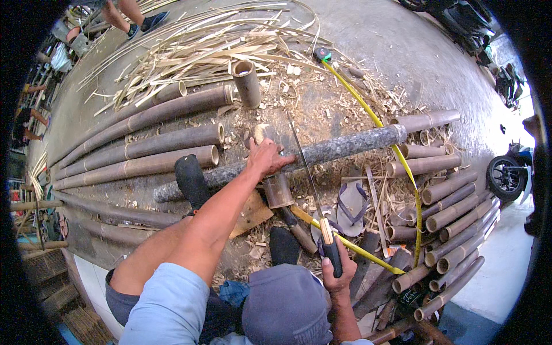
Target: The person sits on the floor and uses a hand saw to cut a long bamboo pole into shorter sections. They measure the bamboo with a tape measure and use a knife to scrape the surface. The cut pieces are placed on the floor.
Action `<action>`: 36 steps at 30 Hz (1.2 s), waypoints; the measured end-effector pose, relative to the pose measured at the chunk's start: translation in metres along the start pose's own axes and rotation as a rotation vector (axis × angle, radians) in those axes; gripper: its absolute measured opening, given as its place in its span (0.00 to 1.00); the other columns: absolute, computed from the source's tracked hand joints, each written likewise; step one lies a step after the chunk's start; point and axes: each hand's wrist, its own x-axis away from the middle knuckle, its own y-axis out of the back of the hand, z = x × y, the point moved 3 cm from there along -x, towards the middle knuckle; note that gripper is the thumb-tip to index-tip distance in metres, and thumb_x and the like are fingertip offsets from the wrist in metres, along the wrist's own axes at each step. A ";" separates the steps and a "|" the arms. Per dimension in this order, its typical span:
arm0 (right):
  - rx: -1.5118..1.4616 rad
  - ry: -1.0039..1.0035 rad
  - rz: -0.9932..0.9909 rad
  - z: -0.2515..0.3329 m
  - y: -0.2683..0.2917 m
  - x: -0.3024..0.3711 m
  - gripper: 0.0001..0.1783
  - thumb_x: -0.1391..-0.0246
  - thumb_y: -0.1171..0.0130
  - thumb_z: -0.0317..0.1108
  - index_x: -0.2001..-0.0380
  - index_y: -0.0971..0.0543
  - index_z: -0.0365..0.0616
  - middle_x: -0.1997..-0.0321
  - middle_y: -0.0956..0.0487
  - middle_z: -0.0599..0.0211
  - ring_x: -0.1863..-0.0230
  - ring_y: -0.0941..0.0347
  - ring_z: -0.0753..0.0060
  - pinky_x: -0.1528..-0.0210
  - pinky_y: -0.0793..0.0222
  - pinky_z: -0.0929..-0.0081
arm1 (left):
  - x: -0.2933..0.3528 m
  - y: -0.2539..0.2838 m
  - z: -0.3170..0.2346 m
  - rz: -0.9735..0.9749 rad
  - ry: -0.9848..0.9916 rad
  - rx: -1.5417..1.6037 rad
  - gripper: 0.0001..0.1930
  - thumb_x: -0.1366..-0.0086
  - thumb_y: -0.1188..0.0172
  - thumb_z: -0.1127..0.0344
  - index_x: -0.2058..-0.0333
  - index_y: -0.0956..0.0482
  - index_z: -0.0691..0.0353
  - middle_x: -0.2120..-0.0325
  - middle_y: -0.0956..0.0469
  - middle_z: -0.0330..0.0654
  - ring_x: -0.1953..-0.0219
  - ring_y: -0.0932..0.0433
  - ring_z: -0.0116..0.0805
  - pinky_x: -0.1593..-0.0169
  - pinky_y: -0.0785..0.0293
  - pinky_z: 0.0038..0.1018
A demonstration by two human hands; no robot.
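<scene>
My left hand (267, 158) presses down on a long, mottled grey bamboo pole (345, 145) lying slantwise in front of me, its fingers over the pole and its thumb towards the saw. My right hand (339, 267), lower and to the right, is closed around the black and pale wood handle of a handsaw (327, 233). The thin blade crosses the pole just right of my left thumb, its tip pointing away from me. How deep the blade sits cannot be seen. A short bamboo piece (279, 192) lies crosswise under the pole.
Several bamboo poles (144, 150) lie left, with more stacked at right (454, 221). A bamboo tube (247, 86) stands upright ahead. Split strips (201, 49) and shavings litter the floor. A yellow tape measure (368, 112) runs under the pole. A sandal (352, 204) lies near the saw.
</scene>
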 end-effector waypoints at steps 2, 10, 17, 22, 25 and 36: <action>-0.015 -0.099 0.047 -0.002 0.000 0.007 0.35 0.49 0.39 0.39 0.38 0.27 0.34 0.70 0.15 0.53 0.73 0.17 0.61 0.67 0.23 0.67 | -0.001 -0.002 0.001 0.006 0.017 -0.005 0.37 0.45 0.42 0.27 0.52 0.14 0.53 0.54 0.21 0.51 0.42 0.26 0.48 0.30 0.58 0.65; -0.003 0.012 0.074 -0.001 -0.039 -0.042 0.33 0.45 0.41 0.39 0.38 0.28 0.32 0.61 0.16 0.47 0.68 0.17 0.58 0.62 0.24 0.68 | -0.001 -0.002 0.003 0.031 -0.032 0.021 0.35 0.44 0.37 0.30 0.53 0.14 0.54 0.56 0.20 0.49 0.45 0.25 0.43 0.34 0.53 0.68; 0.006 0.008 0.077 0.017 -0.022 -0.027 0.33 0.45 0.42 0.37 0.38 0.28 0.30 0.59 0.15 0.50 0.63 0.16 0.64 0.57 0.22 0.71 | 0.004 0.000 0.000 -0.019 -0.058 -0.003 0.34 0.44 0.37 0.31 0.56 0.13 0.57 0.61 0.19 0.48 0.48 0.24 0.42 0.35 0.50 0.64; -0.086 -0.020 0.025 0.006 -0.063 -0.090 0.30 0.42 0.40 0.36 0.37 0.28 0.38 0.73 0.20 0.49 0.76 0.21 0.55 0.71 0.26 0.62 | 0.008 0.007 -0.005 -0.061 -0.082 -0.016 0.34 0.44 0.38 0.31 0.57 0.13 0.59 0.60 0.19 0.52 0.48 0.25 0.44 0.34 0.51 0.64; -0.098 -0.054 0.026 0.003 -0.069 -0.095 0.29 0.41 0.43 0.34 0.38 0.27 0.34 0.68 0.18 0.56 0.71 0.22 0.71 0.66 0.26 0.70 | 0.006 0.009 -0.006 0.008 -0.083 0.018 0.36 0.46 0.37 0.30 0.58 0.12 0.61 0.59 0.20 0.54 0.46 0.26 0.46 0.33 0.54 0.66; -0.082 0.013 -0.020 0.014 -0.072 -0.102 0.28 0.41 0.41 0.34 0.38 0.27 0.37 0.72 0.20 0.52 0.76 0.22 0.64 0.72 0.26 0.67 | 0.028 0.014 -0.029 -0.130 -0.119 -0.166 0.41 0.61 0.23 0.37 0.52 0.20 0.58 0.49 0.23 0.42 0.43 0.28 0.46 0.44 0.35 0.51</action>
